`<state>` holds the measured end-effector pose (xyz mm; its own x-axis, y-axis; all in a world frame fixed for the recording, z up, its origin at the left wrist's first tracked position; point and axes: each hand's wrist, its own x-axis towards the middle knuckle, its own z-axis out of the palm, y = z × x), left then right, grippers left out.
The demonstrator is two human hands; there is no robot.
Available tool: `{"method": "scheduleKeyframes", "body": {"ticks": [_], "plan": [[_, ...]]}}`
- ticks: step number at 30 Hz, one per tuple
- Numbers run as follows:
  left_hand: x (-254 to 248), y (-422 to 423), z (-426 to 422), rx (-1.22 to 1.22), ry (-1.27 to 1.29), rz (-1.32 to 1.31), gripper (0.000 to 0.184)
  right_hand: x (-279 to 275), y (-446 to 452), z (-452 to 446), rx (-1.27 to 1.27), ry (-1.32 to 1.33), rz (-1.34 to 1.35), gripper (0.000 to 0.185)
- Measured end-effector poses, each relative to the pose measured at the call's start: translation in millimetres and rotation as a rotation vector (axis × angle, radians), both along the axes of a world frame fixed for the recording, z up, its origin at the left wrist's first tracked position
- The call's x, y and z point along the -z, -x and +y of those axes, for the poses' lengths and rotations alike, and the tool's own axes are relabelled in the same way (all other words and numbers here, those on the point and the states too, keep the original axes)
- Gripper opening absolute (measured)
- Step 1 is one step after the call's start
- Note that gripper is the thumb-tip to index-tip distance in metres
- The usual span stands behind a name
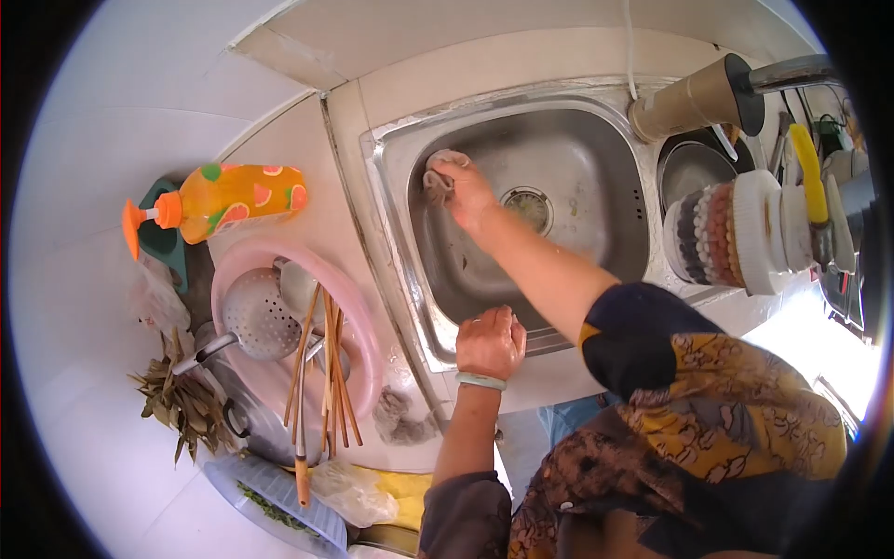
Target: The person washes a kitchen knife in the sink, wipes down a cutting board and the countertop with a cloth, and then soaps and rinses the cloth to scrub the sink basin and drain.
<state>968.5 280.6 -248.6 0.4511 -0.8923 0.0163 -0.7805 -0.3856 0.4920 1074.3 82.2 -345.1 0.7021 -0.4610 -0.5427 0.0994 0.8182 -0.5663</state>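
A stainless steel sink with a round drain strainer fills the middle of the view. My right hand reaches across the basin, its fingers closed on a crumpled greyish cloth pressed to the sink's left inner wall. At the basin's near edge is my left hand, curled into a fist with nothing showing in it. A pale bangle circles that wrist.
Left of the sink, a pink basin holds a perforated ladle and several chopsticks. Behind it lies an orange pump bottle. A wad of steel wool sits nearby. Stacked jars and a yellow-handled tool stand right.
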Motion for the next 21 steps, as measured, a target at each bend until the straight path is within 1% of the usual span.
{"method": "scheduleKeyframes", "body": {"ticks": [2,3,5,6,7,8,9,11,12,13,15,17,20,21], "plan": [[-1,0,0,-0.001,-0.023,0.010,0.015,-8,-5,28,0.132,0.073,0.187,0.031],[-2,-1,0,0.003,-0.034,0.015,0.015,-16,5,37,-0.010,0.146,0.244,0.032],[-4,0,3,0.014,-0.056,0.003,0.014,-23,40,55,-0.297,0.329,0.144,0.030],[-4,-1,-1,0.024,-0.055,-0.008,0.014,-23,59,63,-0.487,0.427,0.131,0.025],[-1,0,0,0.023,-0.036,-0.022,0.012,-15,79,77,-0.676,0.519,0.119,0.021],[0,-1,-1,0.031,-0.035,-0.026,0.012,36,102,102,-0.661,0.843,-0.062,0.014],[1,0,0,0.038,-0.041,-0.028,0.011,40,119,97,-0.776,0.769,-0.035,0.005],[0,0,0,0.043,-0.051,-0.029,0.007,43,106,71,-0.885,0.399,0.040,0.002],[-1,0,1,0.041,-0.058,-0.027,0.006,40,99,61,-0.931,0.207,0.075,0.003],[-2,0,1,0.040,-0.066,-0.024,0.005,6,73,61,-0.474,0.324,0.293,0.008],[1,0,-2,0.047,-0.072,-0.031,0.004,25,22,33,-0.219,0.082,0.025,0.009],[2,-1,-2,0.051,-0.075,-0.050,0.006,12,-6,-13,0.005,0.060,0.026,0.003],[-2,-1,-2,0.025,-0.033,-0.016,0.005,19,-6,7,0.088,0.092,0.244,0.007],[-1,-2,-5,0.022,-0.026,-0.021,0.005,9,2,33,-0.147,0.433,0.533,0.021]]}}
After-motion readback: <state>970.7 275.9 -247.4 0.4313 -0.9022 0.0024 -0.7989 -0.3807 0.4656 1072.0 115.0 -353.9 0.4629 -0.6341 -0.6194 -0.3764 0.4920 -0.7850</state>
